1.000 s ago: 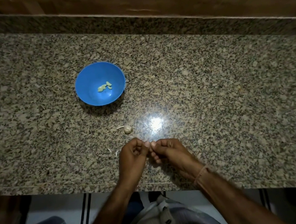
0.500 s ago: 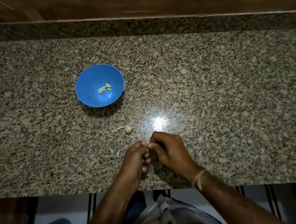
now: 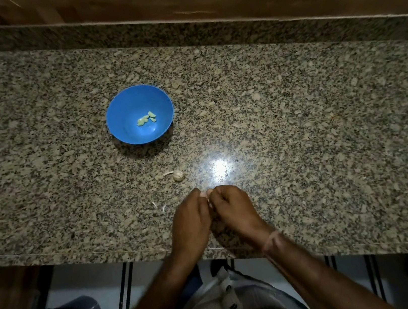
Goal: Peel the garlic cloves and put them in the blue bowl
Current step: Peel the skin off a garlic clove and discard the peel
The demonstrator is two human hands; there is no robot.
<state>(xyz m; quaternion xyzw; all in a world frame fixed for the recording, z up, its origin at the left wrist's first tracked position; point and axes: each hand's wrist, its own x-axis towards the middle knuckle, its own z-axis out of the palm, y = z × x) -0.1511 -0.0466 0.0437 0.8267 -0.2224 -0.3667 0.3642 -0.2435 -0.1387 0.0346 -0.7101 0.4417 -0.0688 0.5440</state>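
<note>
Head view: left hand [image 3: 191, 221] and right hand [image 3: 233, 209] met at the fingertips near the counter's [image 3: 301, 139] front edge, fingers curled, pinching 1 small pale piece [image 3: 208, 201]. Unpeeled garlic [image 3: 177, 175] lay just beyond them. The blue bowl [image 3: 125, 113], farther back, held peeled cloves [image 3: 146, 119]

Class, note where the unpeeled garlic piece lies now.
In the head view, the garlic piece lies on the counter, left of the bright glare, between the blue bowl behind and the left hand and right hand in front.
</note>
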